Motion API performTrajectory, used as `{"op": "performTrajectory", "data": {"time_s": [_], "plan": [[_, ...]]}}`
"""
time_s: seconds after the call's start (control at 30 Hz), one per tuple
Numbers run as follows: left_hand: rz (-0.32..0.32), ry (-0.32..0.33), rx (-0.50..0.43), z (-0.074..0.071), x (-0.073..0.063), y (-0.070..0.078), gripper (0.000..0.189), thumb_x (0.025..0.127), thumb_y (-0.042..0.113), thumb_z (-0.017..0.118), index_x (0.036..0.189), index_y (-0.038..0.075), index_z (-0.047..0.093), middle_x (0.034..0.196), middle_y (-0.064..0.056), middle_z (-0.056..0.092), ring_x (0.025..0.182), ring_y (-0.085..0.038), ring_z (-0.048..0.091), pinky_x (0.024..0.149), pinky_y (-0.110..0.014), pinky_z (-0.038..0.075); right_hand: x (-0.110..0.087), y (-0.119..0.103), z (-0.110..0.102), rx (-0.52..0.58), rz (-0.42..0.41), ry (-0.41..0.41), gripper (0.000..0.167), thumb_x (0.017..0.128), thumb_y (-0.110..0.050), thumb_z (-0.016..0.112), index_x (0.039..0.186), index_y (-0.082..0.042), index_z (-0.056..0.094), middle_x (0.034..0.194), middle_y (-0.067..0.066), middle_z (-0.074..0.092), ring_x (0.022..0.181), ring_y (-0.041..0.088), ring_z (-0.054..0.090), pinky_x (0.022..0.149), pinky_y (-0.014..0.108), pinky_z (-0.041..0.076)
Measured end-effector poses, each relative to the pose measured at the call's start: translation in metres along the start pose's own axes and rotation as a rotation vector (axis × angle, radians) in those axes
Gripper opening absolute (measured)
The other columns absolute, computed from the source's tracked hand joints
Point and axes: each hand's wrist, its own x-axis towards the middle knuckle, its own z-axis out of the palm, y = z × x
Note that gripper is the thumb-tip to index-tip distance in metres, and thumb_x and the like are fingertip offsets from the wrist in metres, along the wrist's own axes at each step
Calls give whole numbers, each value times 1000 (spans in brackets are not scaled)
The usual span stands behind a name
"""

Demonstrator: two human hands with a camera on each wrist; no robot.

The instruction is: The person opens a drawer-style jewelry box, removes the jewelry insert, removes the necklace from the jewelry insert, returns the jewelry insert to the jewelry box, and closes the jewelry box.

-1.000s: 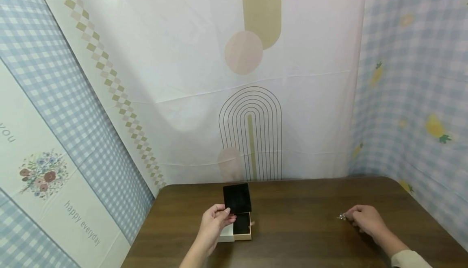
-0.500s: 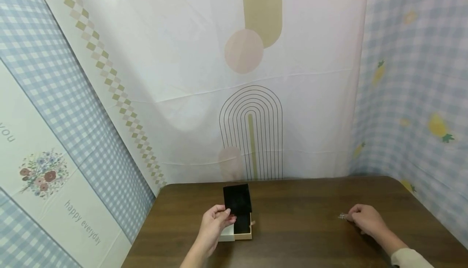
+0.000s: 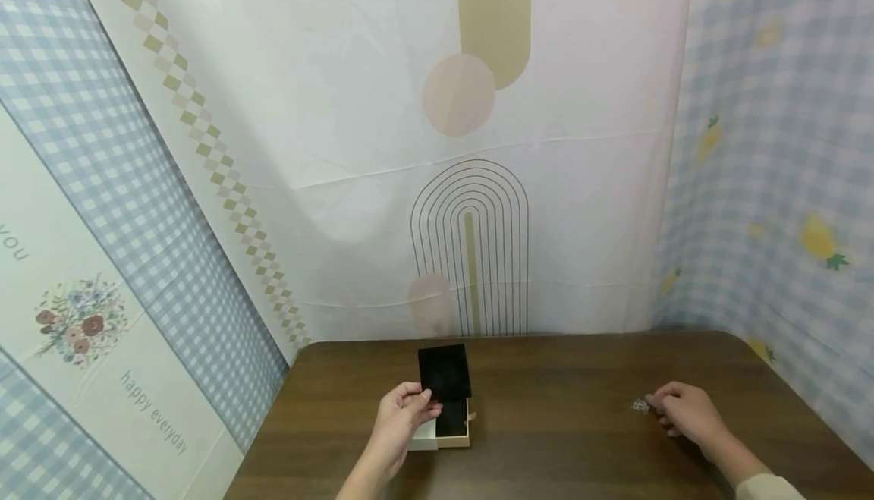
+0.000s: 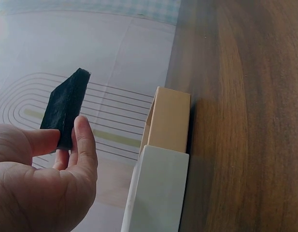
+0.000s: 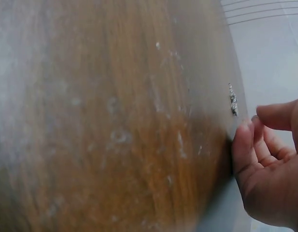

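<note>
Since the head view covers both hands, we start there: the left hand [image 3: 399, 418] pinches a flat, square black pad [image 3: 445, 372] by its near left corner, holding it tilted up over a tan cardboard drawer [image 3: 454, 443]; that sits partway out of a whitish cardboard sleeve [image 3: 424, 435] on the dark brown wooden table [image 3: 553, 439], likely so the black inside shows. The right hand [image 3: 686, 411] is well apart, by a small silvery pile [image 3: 640, 406] on the tabletop. Left wrist view: thumb on one side, fingers on the other, pad clamped and clear of the drawer; we read the edge grip as keeping its face uncovered. Right wrist view: silvery pile just beyond bent fingers, thumb and forefinger tips close together, which suits something tiny; we can't tell if they pinch any of it.
</note>
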Motion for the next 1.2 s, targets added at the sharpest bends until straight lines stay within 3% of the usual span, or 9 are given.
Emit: {"op": "performTrajectory", "data": {"time_s": [0.23, 0.53, 0.77, 0.97, 1.2], "plan": [[11, -1, -15, 3, 2, 1, 24, 107, 9, 62, 122, -9, 54, 100, -3, 73, 93, -12, 75, 88, -24, 62, -10, -23, 9, 13, -38, 71, 37, 109, -28, 59, 120, 6, 63, 85, 5, 70, 75, 14, 65, 65, 30, 59], [20, -9, -25, 8, 1, 3, 23, 107, 8, 62, 121, -9, 54, 99, -3, 73, 92, -11, 75, 89, -24, 62, -31, -68, 32, 34, -156, 73, 34, 108, -30, 64, 118, 2, 66, 82, 5, 71, 70, 13, 66, 63, 29, 58], [4, -41, -20, 22, 2, -2, 25, 106, 10, 63, 122, -8, 54, 101, -5, 71, 93, -14, 75, 88, -24, 63, -43, -97, 60, 152, -224, 24, 26, 104, -22, 70, 113, 2, 67, 91, 9, 76, 73, 17, 72, 64, 30, 61], [-10, -59, -21, 41, 4, -11, 23, 106, 10, 64, 119, -6, 55, 99, -6, 73, 88, -13, 76, 88, -27, 64, -49, -121, 89, 180, -257, -20, 21, 101, -19, 73, 112, -2, 69, 97, 10, 78, 80, 23, 76, 62, 33, 62], [-16, -82, -63, 59, 3, -13, 19, 105, 8, 65, 116, -4, 55, 96, -6, 71, 85, -12, 75, 86, -26, 63, -58, -141, 114, 239, -305, -98, 39, 99, -27, 77, 127, -2, 65, 110, 12, 79, 92, 28, 78, 66, 39, 63]]}}
